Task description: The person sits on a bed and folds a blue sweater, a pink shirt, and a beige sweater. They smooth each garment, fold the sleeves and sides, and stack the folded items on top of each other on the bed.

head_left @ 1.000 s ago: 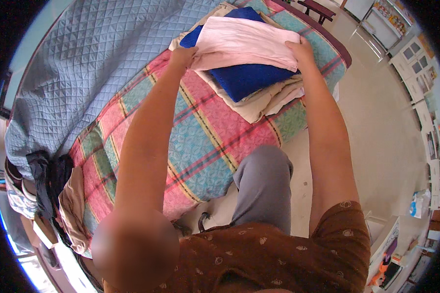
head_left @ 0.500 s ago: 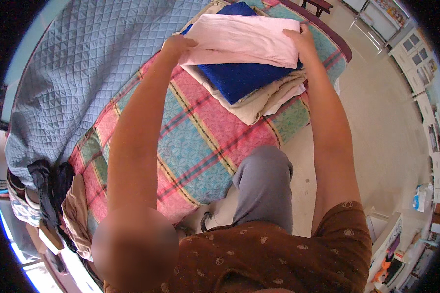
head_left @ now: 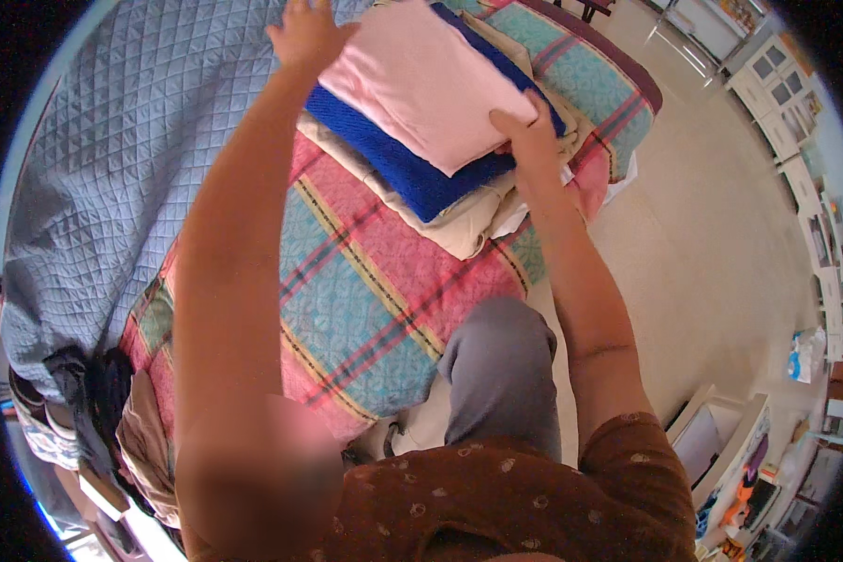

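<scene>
A folded pink cloth (head_left: pixel 426 80) lies at a slant on top of a stack of folded clothes. Under it is a folded dark blue knit garment (head_left: pixel 431 197), and below that come beige folded clothes (head_left: pixel 473 229). My right hand (head_left: pixel 534 139) grips the pink cloth at its near right edge, thumb on top and the other fingers partly hidden beneath. At the cloth's far left edge, my left hand (head_left: pixel 311 37) is open with its fingers apart; the thumb side is close to the cloth, and I cannot tell whether it touches.
The stack rests on a plaid bedcover (head_left: pixel 375 272) in pink, teal and yellow. A blue quilted cover (head_left: pixel 150 140) spreads over the left side. Dark and brown clothes (head_left: pixel 145 431) hang at the lower left. Pale floor (head_left: pixel 693 253) and white cabinets (head_left: pixel 768 84) are on the right.
The pink cloth has turned from lying crosswise to slanting down to the right on the stack. My left hand has let go and moved up and left; my right hand has come nearer and left.
</scene>
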Available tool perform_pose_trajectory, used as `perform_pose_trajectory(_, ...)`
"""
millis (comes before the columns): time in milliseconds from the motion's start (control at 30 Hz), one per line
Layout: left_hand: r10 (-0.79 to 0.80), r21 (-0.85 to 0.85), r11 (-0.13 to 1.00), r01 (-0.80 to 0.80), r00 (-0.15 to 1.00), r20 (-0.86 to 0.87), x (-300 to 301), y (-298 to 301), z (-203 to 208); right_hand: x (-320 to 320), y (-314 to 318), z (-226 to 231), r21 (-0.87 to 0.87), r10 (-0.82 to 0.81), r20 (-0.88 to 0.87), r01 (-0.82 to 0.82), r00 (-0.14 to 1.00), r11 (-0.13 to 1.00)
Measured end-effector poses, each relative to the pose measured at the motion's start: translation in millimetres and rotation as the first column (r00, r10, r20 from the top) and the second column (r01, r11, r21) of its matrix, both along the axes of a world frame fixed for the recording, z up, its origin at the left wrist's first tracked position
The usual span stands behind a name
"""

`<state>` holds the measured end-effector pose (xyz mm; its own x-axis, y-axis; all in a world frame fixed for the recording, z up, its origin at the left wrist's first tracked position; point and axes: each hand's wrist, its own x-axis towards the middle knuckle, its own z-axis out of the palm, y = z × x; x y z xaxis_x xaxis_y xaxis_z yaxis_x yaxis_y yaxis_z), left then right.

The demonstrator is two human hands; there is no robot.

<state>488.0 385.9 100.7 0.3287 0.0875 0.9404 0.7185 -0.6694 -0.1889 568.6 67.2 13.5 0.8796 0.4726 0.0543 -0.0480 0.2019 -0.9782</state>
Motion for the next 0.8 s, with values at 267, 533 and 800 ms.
perform_pose_trajectory(267,-0.467,-0.493,0.826,0.273,0.821,-0.327,10.5,-104.5,-78.9,9.8,-10.3,-2.6,-0.127,-0.099,0.191,0.125,0.976,0.984)
perform_pose_trajectory(533,-0.628,-0.668,0.675,0.312,0.719,-0.298,-35.0,-225.6,-69.5,6.8,25.7,19.1,-0.455,0.346,0.879,0.362,0.328,0.814)
perform_pose_trajectory(800,-0.66,-0.667,0.641,0.38,0.717,-0.225,-134.6,-261.7,-126.5,30.4,41.1,-22.6,-0.668,0.557,0.742,0.345,0.373,0.659)
